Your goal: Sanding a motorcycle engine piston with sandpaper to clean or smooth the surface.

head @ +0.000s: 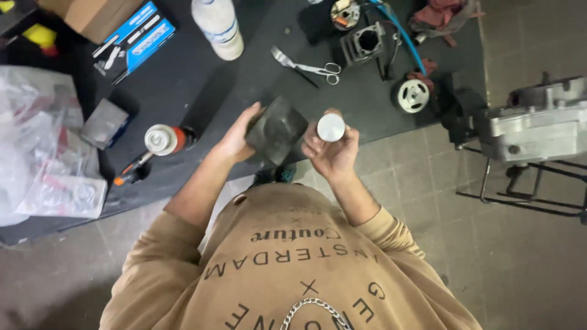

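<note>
I see a dark grey pad (276, 129), square and scuffed, held tilted in mid-air above the edge of the black surface (183, 91), its broad face turned up toward me. Just beside it, nearly touching its right corner, sits a small silver cylinder (331, 127), its round flat top pale, clean and facing up.

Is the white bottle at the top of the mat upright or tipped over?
Upright. The white bottle stands on its base on the black mat, its body rising toward the camera; its top is cut off by the frame.
</note>
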